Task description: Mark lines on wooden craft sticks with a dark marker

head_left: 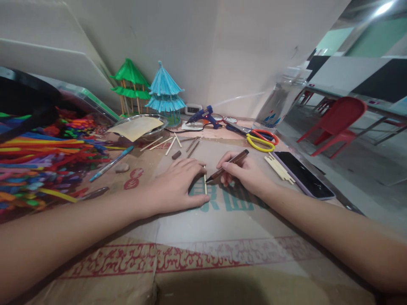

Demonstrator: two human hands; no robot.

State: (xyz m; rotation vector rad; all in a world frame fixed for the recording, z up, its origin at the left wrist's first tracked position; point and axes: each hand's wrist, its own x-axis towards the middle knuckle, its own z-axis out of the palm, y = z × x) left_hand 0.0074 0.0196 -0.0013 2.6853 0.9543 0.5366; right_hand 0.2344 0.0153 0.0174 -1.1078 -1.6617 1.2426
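Observation:
My left hand (181, 182) lies on the cardboard, its thumb and forefinger pinning a short pale wooden stick (205, 179) at its two ends. In my right hand (241, 171) is a brown marker (227, 165), held like a pen, its dark tip touching or just at the stick's middle. Beyond my left hand rest a brown marker cap (176, 155) and two brown sticks (193, 149). Several pale sticks (170, 145) lie loosely behind them. More pale sticks (280, 169) are bunched to the right of my right hand.
A phone (303, 174), scissors (260, 140) and a plastic bottle (276, 99) stand or lie right. A blue glue gun (203, 116), green pavilion model (131, 87), blue pavilion model (165, 93) and bowl (155, 127) are behind. Colourful pipe cleaners (34, 156) pile up left.

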